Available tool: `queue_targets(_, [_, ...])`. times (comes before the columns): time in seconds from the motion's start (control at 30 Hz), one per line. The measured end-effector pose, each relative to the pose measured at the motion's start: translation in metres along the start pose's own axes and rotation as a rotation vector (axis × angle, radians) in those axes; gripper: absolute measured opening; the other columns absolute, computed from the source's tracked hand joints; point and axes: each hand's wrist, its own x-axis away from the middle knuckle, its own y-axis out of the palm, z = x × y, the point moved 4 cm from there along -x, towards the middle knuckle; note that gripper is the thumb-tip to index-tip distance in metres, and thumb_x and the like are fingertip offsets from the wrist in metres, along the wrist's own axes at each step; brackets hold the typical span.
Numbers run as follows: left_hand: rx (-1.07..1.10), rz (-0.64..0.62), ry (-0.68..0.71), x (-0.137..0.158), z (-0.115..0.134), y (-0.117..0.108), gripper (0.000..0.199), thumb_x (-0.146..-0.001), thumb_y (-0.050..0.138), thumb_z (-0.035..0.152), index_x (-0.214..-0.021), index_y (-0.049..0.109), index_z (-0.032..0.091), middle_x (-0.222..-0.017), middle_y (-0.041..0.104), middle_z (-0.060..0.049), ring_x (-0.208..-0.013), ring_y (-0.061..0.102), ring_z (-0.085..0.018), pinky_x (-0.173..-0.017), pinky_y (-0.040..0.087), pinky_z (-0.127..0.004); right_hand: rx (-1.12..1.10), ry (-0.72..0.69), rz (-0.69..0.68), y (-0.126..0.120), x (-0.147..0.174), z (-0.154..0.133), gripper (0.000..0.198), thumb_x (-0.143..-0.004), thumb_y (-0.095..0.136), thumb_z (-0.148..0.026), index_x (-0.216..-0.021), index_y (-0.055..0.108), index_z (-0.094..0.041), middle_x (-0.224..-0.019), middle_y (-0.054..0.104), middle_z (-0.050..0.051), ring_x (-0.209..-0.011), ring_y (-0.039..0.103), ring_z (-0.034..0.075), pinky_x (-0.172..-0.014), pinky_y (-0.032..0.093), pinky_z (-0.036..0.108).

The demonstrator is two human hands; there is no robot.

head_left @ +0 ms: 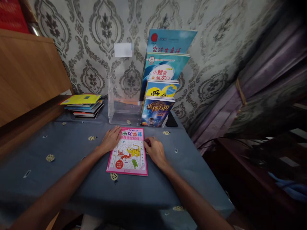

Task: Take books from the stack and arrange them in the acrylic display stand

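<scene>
A pink picture book (129, 156) lies flat on the cloth-covered table, its cover showing a red fox and a yellow tiger. My left hand (111, 139) rests on its upper left edge with the fingers stretched out flat. At the right edge of the book, my right hand (154, 149) has its fingers curled in, thumb and fingertips gripping the border. Just behind stands a clear acrylic rack (124, 111); its right part holds several upright books, with a dark blue book (157, 111) in front.
Several books lie in a stack (83, 107) at the back left, a yellow one (82, 99) on top. A white label (123, 50) tops the rack's left part. A wooden panel (31, 73) borders the left; a purple curtain (227, 105) hangs at the right.
</scene>
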Motion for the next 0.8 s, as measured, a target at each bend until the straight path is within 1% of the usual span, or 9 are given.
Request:
queue_targets(0.13, [0.008,-0.004,0.000,0.002,-0.004,0.002,0.047,-0.102,0.033,0.029,-0.141,0.052,0.011,-0.152,0.049,-0.015,-0.142,0.046,-0.027,-0.116,0.037,-0.046,0.265,-0.110,0.011,-0.007,0.003,0.015,0.034,-0.095,0.056,-0.030,-0.123,0.067,-0.015,-0.135,0.064,0.016,-0.120,0.060,0.028,-0.103,0.045,0.041])
queue_targets(0.23, [0.012,-0.003,0.002,0.004,-0.006,0.003,0.047,-0.102,0.033,0.030,-0.142,0.052,0.012,-0.152,0.049,-0.015,-0.142,0.046,-0.027,-0.116,0.038,-0.046,0.418,0.002,-0.006,-0.018,0.004,0.044,0.049,-0.099,0.049,-0.039,-0.141,0.055,-0.014,-0.154,0.048,0.015,-0.139,0.046,0.031,-0.114,0.035,0.051])
queue_targets(0.33, [0.017,0.009,0.007,0.003,-0.006,0.005,0.047,-0.102,0.033,0.030,-0.141,0.052,0.012,-0.151,0.050,-0.015,-0.142,0.046,-0.027,-0.116,0.037,-0.047,0.503,0.171,-0.007,-0.029,0.004,0.072,0.056,-0.100,0.044,-0.042,-0.147,0.048,-0.011,-0.157,0.043,0.016,-0.147,0.035,0.031,-0.118,0.029,0.054])
queue_targets(0.4, [0.022,0.020,0.013,0.003,-0.007,0.006,0.046,-0.102,0.034,0.029,-0.141,0.053,0.012,-0.151,0.050,-0.016,-0.142,0.046,-0.027,-0.117,0.036,-0.046,0.523,0.219,0.015,-0.032,0.003,0.077,0.058,-0.100,0.042,-0.042,-0.146,0.048,-0.007,-0.157,0.042,0.020,-0.149,0.032,0.034,-0.117,0.030,0.056])
queue_targets(0.5, [0.025,0.031,0.018,0.002,-0.006,0.008,0.046,-0.101,0.034,0.026,-0.140,0.053,0.011,-0.151,0.050,-0.017,-0.142,0.046,-0.027,-0.117,0.035,-0.045,0.462,0.026,0.011,-0.021,-0.003,0.052,0.057,-0.101,0.038,-0.039,-0.143,0.051,-0.003,-0.156,0.041,0.022,-0.149,0.032,0.033,-0.119,0.030,0.052])
queue_targets(0.57, [0.023,0.033,0.020,0.003,-0.006,0.008,0.046,-0.101,0.035,0.025,-0.140,0.053,0.010,-0.151,0.050,-0.017,-0.141,0.046,-0.027,-0.117,0.036,-0.046,0.351,-0.228,-0.087,0.000,-0.006,0.017,0.056,-0.102,0.034,-0.038,-0.146,0.050,-0.007,-0.156,0.043,0.019,-0.149,0.035,0.028,-0.121,0.031,0.045])
queue_targets(0.63, [0.015,0.032,0.023,0.003,-0.005,0.007,0.046,-0.101,0.034,0.025,-0.141,0.053,0.011,-0.150,0.050,-0.017,-0.141,0.046,-0.028,-0.116,0.037,-0.047,0.265,-0.399,-0.184,0.023,-0.009,-0.018,0.057,-0.103,0.031,-0.037,-0.150,0.044,-0.008,-0.158,0.041,0.017,-0.149,0.034,0.026,-0.122,0.030,0.044])
queue_targets(0.7, [0.007,0.030,0.022,0.004,-0.005,0.006,0.046,-0.101,0.034,0.025,-0.141,0.053,0.011,-0.150,0.051,-0.017,-0.141,0.047,-0.027,-0.116,0.037,-0.047,0.220,-0.503,-0.239,0.044,-0.015,-0.047,0.057,-0.104,0.030,-0.038,-0.151,0.043,-0.008,-0.159,0.039,0.016,-0.150,0.032,0.025,-0.123,0.027,0.044])
queue_targets(0.8, [0.002,0.029,0.017,0.004,-0.005,0.005,0.046,-0.101,0.034,0.025,-0.141,0.053,0.013,-0.150,0.051,-0.016,-0.141,0.047,-0.026,-0.116,0.037,-0.047,0.222,-0.538,-0.289,0.065,-0.026,-0.069,0.055,-0.105,0.026,-0.035,-0.151,0.041,-0.008,-0.159,0.039,0.017,-0.151,0.030,0.024,-0.124,0.024,0.046])
